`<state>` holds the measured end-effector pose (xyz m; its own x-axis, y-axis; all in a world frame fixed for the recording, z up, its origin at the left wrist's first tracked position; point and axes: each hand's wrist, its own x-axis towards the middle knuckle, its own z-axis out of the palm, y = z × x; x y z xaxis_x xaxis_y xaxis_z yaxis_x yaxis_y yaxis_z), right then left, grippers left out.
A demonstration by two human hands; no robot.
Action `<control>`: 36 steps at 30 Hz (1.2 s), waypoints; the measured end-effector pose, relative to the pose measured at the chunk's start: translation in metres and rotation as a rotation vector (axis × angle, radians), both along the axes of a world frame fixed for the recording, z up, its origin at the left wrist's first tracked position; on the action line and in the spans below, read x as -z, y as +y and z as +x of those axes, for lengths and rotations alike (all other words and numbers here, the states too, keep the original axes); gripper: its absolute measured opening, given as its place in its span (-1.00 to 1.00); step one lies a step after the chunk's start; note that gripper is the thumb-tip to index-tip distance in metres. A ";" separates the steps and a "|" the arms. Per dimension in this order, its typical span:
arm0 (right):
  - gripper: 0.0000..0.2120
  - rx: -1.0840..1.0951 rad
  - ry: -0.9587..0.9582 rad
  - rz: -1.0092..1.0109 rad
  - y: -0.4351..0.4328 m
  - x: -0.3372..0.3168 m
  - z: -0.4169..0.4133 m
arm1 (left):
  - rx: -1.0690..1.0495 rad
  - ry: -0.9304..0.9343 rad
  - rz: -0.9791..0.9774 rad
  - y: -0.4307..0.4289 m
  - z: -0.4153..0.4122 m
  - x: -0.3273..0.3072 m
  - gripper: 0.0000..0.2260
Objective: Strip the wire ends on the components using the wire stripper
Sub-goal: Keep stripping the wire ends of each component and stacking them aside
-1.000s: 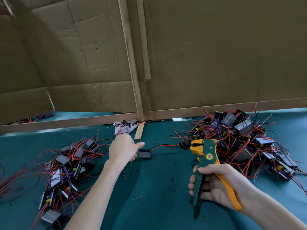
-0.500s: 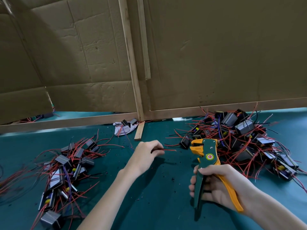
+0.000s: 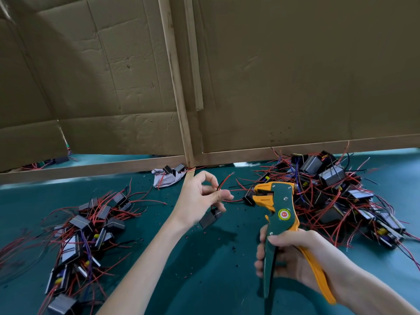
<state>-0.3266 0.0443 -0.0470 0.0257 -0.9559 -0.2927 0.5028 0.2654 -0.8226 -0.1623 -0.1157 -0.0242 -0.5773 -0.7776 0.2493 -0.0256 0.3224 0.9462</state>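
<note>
Cardboard walls (image 3: pixel 295 76) close the back of a green table (image 3: pixel 204 280). The left hand (image 3: pixel 197 201) pinches a red wire (image 3: pixel 225 180) near its end, so the small black component (image 3: pixel 210 218) hangs below and the tip is free for the tool. The right hand (image 3: pixel 293 260) wraps both handles of the wire stripper (image 3: pixel 276 214) — its jaws stand open just beside the wire, ready, I think, to take the tip.
</note>
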 end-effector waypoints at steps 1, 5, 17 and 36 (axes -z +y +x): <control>-0.85 -0.003 0.002 -0.007 0.000 0.000 0.000 | 0.006 0.001 0.006 0.001 -0.001 -0.001 -0.74; -0.82 -0.017 0.006 -0.023 0.000 0.001 0.001 | 0.024 0.032 0.053 0.005 -0.003 -0.004 -0.80; -0.70 -0.045 -0.023 -0.103 0.000 -0.002 0.001 | 0.073 0.071 0.020 0.019 -0.004 -0.018 -0.90; -0.76 -0.112 0.103 -0.218 0.006 -0.006 0.003 | 0.122 0.035 -0.043 0.039 -0.007 -0.027 -0.93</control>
<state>-0.3238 0.0507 -0.0406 0.1160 -0.9895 -0.0867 0.3906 0.1258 -0.9119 -0.1689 -0.0769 0.0027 -0.6573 -0.6901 0.3029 0.0496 0.3615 0.9311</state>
